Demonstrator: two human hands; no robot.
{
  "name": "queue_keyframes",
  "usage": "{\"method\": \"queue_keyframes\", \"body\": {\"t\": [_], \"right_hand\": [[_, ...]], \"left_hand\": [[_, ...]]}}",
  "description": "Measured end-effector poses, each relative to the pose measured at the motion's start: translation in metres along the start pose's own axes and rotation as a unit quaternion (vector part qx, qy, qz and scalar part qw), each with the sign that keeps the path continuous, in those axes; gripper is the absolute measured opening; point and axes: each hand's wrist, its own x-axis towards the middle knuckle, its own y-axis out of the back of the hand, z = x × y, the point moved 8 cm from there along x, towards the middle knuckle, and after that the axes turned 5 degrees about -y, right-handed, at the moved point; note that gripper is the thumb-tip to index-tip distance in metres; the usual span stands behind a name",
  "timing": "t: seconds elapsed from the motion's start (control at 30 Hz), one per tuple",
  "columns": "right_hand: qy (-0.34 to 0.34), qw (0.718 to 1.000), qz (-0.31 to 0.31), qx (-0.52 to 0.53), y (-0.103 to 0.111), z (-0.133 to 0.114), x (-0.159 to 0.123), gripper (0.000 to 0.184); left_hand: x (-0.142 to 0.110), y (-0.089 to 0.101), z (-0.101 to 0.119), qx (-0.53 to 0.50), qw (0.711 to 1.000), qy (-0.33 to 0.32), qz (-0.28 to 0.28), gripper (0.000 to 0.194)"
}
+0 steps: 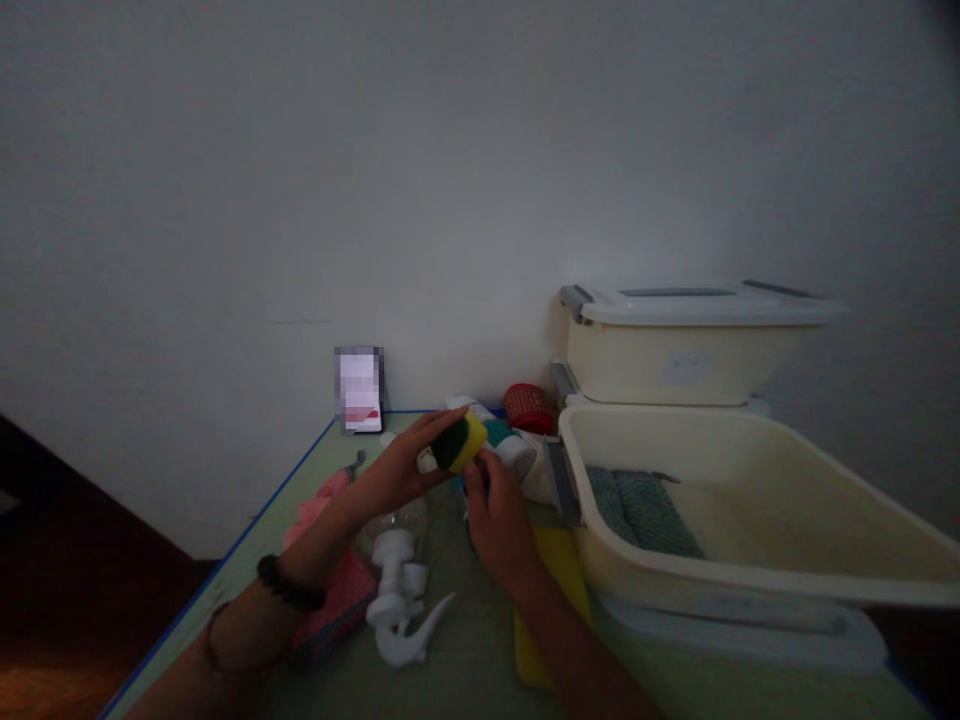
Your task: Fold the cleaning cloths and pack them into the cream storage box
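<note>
- Your left hand (401,462) grips the sponge (470,440) above the table (465,660); your right hand (501,510) has its fingers drawn narrow at the sponge's lower edge, but I can't tell whether they pinch it.
- Keep your right wrist off the open bin (675,568) beside it.
- Mind the white spray bottle (391,548) between your forearms.
- Steady the sponge with your left; let your right fingertips do the finer work.
</note>
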Motion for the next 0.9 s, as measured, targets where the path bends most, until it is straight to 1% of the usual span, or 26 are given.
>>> {"method": "queue_keyframes", "body": {"t": [0.07, 0.1, 0.27, 0.43, 0.5, 0.7, 0.8, 0.9], "right_hand": [[-0.003, 1.0, -0.002, 0.001, 0.0, -0.001, 0.0, 0.031], [-0.006, 1.0, -0.004, 0.001, 0.0, -0.001, 0.0, 0.03], [-0.023, 1.0, -0.01, -0.004, -0.001, 0.002, 0.0, 0.027], [-0.038, 0.999, -0.01, 0.006, -0.001, 0.004, 0.0, 0.028], [-0.043, 0.999, -0.01, 0.012, -0.001, 0.005, 0.001, 0.029], [-0.041, 0.999, -0.01, 0.026, -0.001, 0.004, 0.001, 0.034], [-0.043, 0.999, -0.008, 0.025, 0.0, 0.004, 0.0, 0.034], [-0.046, 0.999, -0.008, 0.024, 0.0, 0.005, 0.0, 0.035]], "left_hand": [[0.0, 0.001, -0.002, -0.021, 1.0, 0.007, 0.012, 0.073], [0.0, 0.001, -0.002, -0.028, 1.0, 0.009, 0.013, 0.072], [0.002, 0.001, 0.005, -0.012, 1.0, -0.008, 0.0, 0.057], [0.003, 0.0, 0.006, 0.007, 1.0, -0.002, -0.016, 0.054], [0.003, 0.0, 0.004, 0.004, 1.0, 0.008, -0.017, 0.055], [0.0, -0.001, -0.007, -0.018, 0.999, 0.042, 0.0, 0.077], [-0.001, -0.002, -0.01, -0.021, 0.999, 0.047, 0.007, 0.075], [-0.002, -0.001, -0.009, -0.023, 0.998, 0.05, 0.012, 0.069]]}}
